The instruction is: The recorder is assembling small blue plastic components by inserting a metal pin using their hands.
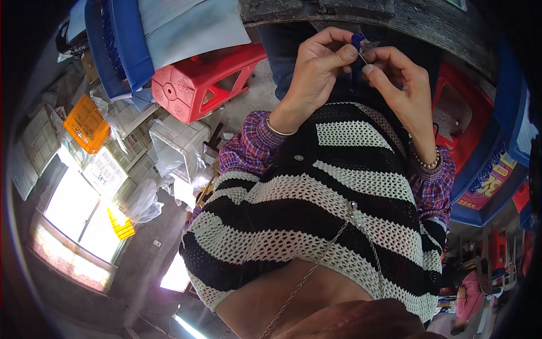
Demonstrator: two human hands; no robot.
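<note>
Near the edge of a dark worktable (pixel 429 34), my two hands meet over my lap. My left hand (pixel 322 70) pinches a small, dark blue, narrow piece (pixel 357 39) between thumb and fingertips. A thin, shiny, needle-like sliver shows between the hands, beside the blue piece. My right hand (pixel 402 79) is closed in a pinch close to the sliver, thumb against index finger. What exactly lies between its fingertips is too small to make out. Part of the blue piece hangs below the fingers.
A red plastic stool (pixel 183 90) stands to the left, beside a blue bin (pixel 132 45). Another red stool (pixel 451 107) and a blue bin (pixel 480 186) are at the right. Stacked pale crates and an orange crate (pixel 86 123) fill the left. Another person (pixel 470 296) is at lower right.
</note>
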